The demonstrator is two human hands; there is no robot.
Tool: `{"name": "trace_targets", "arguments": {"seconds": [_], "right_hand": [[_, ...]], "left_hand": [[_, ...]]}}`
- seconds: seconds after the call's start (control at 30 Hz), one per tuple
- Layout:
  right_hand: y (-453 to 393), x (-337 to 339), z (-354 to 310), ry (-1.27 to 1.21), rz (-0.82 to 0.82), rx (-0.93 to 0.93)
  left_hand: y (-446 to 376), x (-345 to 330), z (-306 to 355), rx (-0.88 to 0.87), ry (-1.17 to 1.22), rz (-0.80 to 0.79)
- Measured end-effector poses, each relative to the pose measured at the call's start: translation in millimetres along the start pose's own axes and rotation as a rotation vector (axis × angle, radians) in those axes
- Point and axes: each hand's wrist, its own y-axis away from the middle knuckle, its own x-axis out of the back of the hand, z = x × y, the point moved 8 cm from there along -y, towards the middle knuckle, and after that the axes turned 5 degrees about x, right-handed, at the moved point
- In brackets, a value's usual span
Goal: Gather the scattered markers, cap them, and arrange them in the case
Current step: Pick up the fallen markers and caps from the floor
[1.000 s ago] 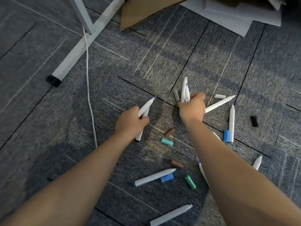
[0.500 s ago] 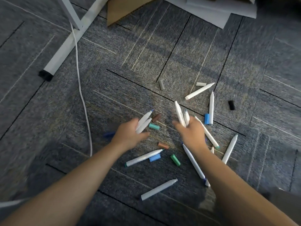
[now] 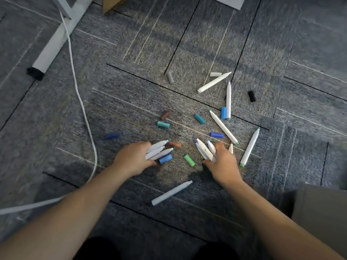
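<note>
We see the left hand (image 3: 131,160) with its grip closed around three uncapped markers (image 3: 157,150) mid-frame, the right hand (image 3: 223,162) clutching another bundle (image 3: 204,150), while loose markers (image 3: 214,82) and caps (image 3: 163,124) dot the carpet (image 3: 131,91) above, no case visible.

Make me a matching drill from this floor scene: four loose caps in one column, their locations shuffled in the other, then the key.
Caps:
1. black cap
2. green cap
3. dark blue cap
4. grey cap

Places:
A. between the two hands
B. farthest right, alone
C. left of the pile, nearest the white cable
D. far side, on a carpet seam

Pairs: 1-B, 2-A, 3-C, 4-D
</note>
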Motion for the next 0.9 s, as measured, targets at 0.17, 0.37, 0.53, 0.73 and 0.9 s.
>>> {"name": "trace_targets", "arguments": {"seconds": [0.17,0.37,0.53,0.73,0.9], "right_hand": [[-1,1,-4,-0.028,-0.003,0.044],[16,14,16,-0.165,0.084,0.013],[25,30,46,-0.21,0.169,-0.125],[21,29,54,-0.23,0.187,-0.194],[18,20,47,-0.151,0.158,-0.168]], "left_hand": [[11,0,3,0.005,0.029,0.033],[34,-27,22,-0.021,0.245,-0.041],[44,-46,41,-0.048,0.084,-0.109],[48,-60,46,-0.081,-0.102,-0.11],[45,-58,47,-0.079,-0.079,-0.107]]}}
